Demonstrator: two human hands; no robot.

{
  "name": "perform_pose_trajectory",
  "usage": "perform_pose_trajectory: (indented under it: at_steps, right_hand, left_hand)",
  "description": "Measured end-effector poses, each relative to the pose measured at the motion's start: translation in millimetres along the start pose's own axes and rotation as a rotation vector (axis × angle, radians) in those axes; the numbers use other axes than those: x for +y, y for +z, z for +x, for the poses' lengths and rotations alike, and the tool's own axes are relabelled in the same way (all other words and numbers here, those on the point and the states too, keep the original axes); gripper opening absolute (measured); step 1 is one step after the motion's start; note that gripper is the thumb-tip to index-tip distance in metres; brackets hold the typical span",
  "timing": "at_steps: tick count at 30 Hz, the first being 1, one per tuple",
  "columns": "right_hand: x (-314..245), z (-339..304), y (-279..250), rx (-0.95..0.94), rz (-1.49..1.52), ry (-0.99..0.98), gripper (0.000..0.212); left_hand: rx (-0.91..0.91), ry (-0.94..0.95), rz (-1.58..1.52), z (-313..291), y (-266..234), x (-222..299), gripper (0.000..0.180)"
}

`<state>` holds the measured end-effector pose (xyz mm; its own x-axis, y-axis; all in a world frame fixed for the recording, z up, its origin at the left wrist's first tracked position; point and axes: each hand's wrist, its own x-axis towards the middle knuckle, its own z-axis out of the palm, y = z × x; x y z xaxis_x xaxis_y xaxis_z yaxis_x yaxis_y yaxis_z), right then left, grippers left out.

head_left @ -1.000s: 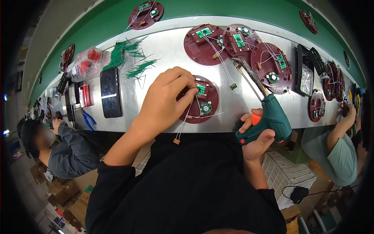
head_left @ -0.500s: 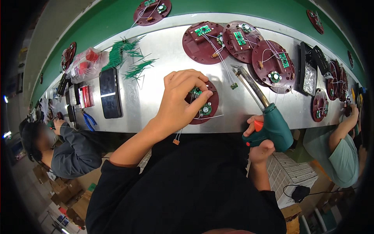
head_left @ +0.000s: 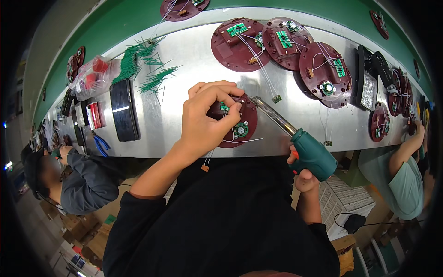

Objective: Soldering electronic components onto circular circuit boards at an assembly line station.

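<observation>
Soldering gun: whereas its tip pointed toward the far discs half a second ago, in the head view it has swung left to the near disc's far right edge; contact is unclear. Both hands thus meet at one piece.
Near disc: on the bench's near side, partly under the left hand; maroon, smooth, round, probably plastic.
Left hand: thumb and forefinger curl close together over the green circuit board; whether they pinch anything, I cannot tell.
Right hand: wrapped around the gun's teal handle, its shank slim, metallic and discoloured.
Wires: thin, white, loosely curved across the near disc.
Bench: brushed, shiny metal.
Strands: thin, straight, green, heaped far left.
Phone: flat, glossy, black, left.
</observation>
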<state>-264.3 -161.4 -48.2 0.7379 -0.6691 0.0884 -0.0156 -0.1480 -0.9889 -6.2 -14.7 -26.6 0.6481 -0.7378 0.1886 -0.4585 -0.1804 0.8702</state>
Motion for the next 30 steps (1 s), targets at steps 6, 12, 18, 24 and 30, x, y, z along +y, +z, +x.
perform_pose_trajectory:
  at_steps: [6, 12, 18, 24, 30]
  right_hand:
    - [1.4, 2.6, -2.3, -0.067, -0.036, -0.048, 0.072]
    - [-1.2, 14.8, -5.1, -0.146, -0.186, -0.154, 0.083]
    - [-6.2, 17.2, -1.8, -0.121, -0.198, -0.181, 0.080]
    - [-3.1, 4.7, -1.7, -0.093, -0.149, -0.105, 0.086]
    - [-2.0, -0.8, -2.0, -0.023, -0.001, 0.054, 0.097]
  left_hand:
    - [0.002, 0.004, 0.006, 1.1, 0.3, 1.2, 0.013]
    - [0.011, 0.030, 0.036, 0.4, 0.7, 0.6, 0.015]
    - [0.021, 0.052, 0.041, 1.0, 0.3, 0.5, 0.015]
    - [0.017, 0.063, 0.051, 1.7, 0.0, 2.8, 0.013]
    - [0.019, 0.034, 0.064, 1.9, 1.4, 5.2, 0.012]
